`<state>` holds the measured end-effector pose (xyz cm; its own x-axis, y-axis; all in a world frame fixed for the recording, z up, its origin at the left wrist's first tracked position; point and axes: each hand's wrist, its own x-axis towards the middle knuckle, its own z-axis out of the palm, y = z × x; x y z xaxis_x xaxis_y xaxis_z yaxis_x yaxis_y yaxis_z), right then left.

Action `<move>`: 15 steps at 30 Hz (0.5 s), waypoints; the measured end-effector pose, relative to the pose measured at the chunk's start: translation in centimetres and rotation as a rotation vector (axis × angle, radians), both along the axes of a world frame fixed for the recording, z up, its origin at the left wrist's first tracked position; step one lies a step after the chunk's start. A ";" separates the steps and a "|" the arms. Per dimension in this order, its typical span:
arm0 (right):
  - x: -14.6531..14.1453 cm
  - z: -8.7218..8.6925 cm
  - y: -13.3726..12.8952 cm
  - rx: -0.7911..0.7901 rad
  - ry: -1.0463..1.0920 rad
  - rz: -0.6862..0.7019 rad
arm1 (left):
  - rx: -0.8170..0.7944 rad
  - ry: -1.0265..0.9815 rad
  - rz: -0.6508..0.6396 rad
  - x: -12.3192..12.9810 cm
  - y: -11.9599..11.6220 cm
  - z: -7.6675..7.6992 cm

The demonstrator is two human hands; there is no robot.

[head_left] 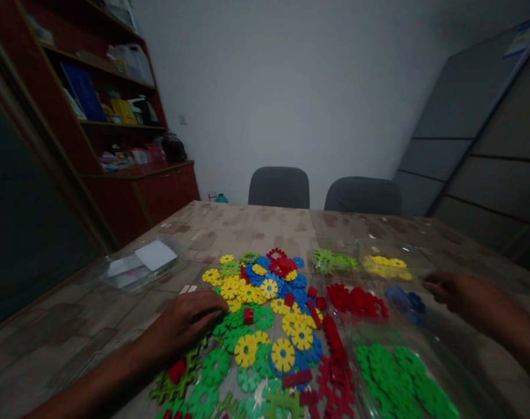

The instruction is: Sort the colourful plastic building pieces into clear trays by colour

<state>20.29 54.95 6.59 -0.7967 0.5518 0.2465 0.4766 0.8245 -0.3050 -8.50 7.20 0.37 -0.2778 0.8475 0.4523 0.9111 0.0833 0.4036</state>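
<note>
A mixed pile of plastic interlocking discs lies in front of me: yellow discs (283, 354), green discs (215, 366), blue discs (297, 281) and red pieces (332, 334). My left hand (199, 311) rests at the pile's left edge, fingers curled together. Its fingertips reach a yellow disc (233, 305); whether they grip anything is hidden. To the right, my right hand (451, 289) hovers beside clear compartments with yellow discs (386, 266) and blue discs (407, 304). Its fingers are bent together and slightly blurred; nothing shows in them.
Clear trays hold red pieces (356, 301), light green pieces (334, 260) and green discs (400, 378). A clear lid with white papers (155, 255) lies at left on the patterned table (265, 224). Two grey chairs (279, 186) stand beyond; shelves (112, 122) are at left.
</note>
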 end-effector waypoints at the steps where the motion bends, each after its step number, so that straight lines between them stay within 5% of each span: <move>1: 0.1 0.3 0.2 -0.012 0.004 -0.009 | 0.002 0.001 0.002 0.0 0.0 0.1; 7: -0.9 2.7 -2.9 0.018 0.090 0.086 | 0.008 -0.013 0.013 -1.1 -0.6 0.9; 12: -2.5 4.8 -11.3 -0.083 0.080 0.451 | -0.097 -0.065 0.089 -2.8 -1.9 1.0; 15: -2.5 4.0 -17.1 -0.127 -0.017 0.658 | -0.217 -0.118 0.057 -2.8 -2.4 1.0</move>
<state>17.78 37.86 10.55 -0.9802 -0.0267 0.1960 -0.1077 0.9032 -0.4155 -11.28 4.78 1.41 -0.3681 0.9028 0.2226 0.8500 0.2297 0.4741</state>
